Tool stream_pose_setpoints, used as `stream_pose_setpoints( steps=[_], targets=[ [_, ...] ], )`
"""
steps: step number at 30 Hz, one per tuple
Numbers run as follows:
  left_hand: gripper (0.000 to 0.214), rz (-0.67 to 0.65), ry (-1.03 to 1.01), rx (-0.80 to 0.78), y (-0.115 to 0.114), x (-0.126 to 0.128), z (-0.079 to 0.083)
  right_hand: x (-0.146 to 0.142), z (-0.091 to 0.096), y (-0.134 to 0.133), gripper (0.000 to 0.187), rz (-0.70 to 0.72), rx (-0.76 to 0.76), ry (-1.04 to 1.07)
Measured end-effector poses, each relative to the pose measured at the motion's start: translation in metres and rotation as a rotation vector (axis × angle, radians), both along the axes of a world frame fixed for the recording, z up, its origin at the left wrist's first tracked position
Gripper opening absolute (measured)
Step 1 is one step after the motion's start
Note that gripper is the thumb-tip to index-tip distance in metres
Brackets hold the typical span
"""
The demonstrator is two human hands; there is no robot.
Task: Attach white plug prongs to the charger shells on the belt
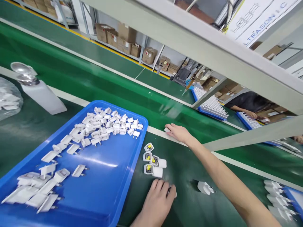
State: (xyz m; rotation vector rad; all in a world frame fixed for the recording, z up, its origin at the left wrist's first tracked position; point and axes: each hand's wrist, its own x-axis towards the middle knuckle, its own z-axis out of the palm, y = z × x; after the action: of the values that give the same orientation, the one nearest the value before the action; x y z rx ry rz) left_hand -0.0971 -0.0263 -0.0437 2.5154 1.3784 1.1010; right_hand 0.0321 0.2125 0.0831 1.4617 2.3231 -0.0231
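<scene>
My right hand (178,132) is stretched out to the pale strip at the near edge of the green conveyor belt (99,82), fingers curled together over a small white plastic piece (167,129) that lies on that strip; only its end shows, so I cannot tell whether it is gripped or merely covered. My left hand (157,198) rests low on the dark green bench (184,201), fingers loosely closed, the thumb and forefinger pinching a small white part that is mostly hidden. Just ahead of the left hand sits a cluster of white square charger housings with yellow-and-metal insides (151,160), touching one another. To the right of that hand lies a single white plug adapter with metal prongs (205,188), apart from the cluster. To the left stands a shallow blue plastic tray (113,189) scattered with white pronged plug pieces (111,124). Judgement: the step in hand is setting down or picking up a unit at the belt edge. The next move calls for a clean release or lift without nudging the cluster.
</scene>
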Motion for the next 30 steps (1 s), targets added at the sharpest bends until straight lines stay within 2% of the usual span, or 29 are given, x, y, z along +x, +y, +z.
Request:
stream_pose_setpoints(
  steps=[3, 6, 9, 11, 14, 17, 20, 23, 26, 28, 30],
  targets=[
    [0.028, -0.071, 0.004, -0.159, -0.003, -0.007, 0.015, 0.031, -0.001, -0.068, 0.037, 0.031, -0.004, -0.019],
    [0.047, -0.111, -0.064, -0.242, -0.012, -0.024, 0.028, 0.055, -0.013, -0.130, 0.039, 0.055, -0.056, -0.032],
    [0.039, -0.024, -0.104, -0.277, -0.032, -0.044, 0.034, 0.070, -0.025, -0.172, 0.053, 0.107, 0.024, 0.062],
    [0.034, 0.098, -0.046, -0.301, -0.047, -0.051, 0.034, 0.078, -0.027, -0.194, 0.063, 0.100, 0.183, 0.243],
    [0.032, 0.222, 0.096, -0.307, -0.062, -0.051, 0.027, 0.083, -0.026, -0.230, 0.051, -0.021, 0.297, 0.613],
    [0.020, 0.263, 0.139, -0.281, -0.065, -0.043, 0.022, 0.080, -0.032, -0.271, 0.032, -0.110, 0.237, 0.895],
    [0.014, 0.262, 0.051, -0.291, -0.070, -0.038, 0.027, 0.069, -0.046, -0.306, 0.021, -0.249, 0.119, 1.119],
    [0.013, 0.221, -0.057, -0.315, -0.084, -0.028, 0.042, 0.056, -0.058, -0.325, 0.026, -0.512, -0.174, 1.386],
    [0.016, 0.056, -0.048, -0.300, -0.094, -0.007, 0.063, 0.052, -0.059, -0.325, 0.033, -0.685, -0.517, 1.550],
    [0.021, -0.077, -0.052, -0.293, -0.088, 0.008, 0.077, 0.059, -0.057, -0.318, 0.028, -0.744, -0.556, 1.584],
    [0.035, -0.133, -0.076, -0.282, -0.067, 0.020, 0.087, 0.074, -0.056, -0.308, 0.023, -0.806, -0.478, 1.646]
  ],
)
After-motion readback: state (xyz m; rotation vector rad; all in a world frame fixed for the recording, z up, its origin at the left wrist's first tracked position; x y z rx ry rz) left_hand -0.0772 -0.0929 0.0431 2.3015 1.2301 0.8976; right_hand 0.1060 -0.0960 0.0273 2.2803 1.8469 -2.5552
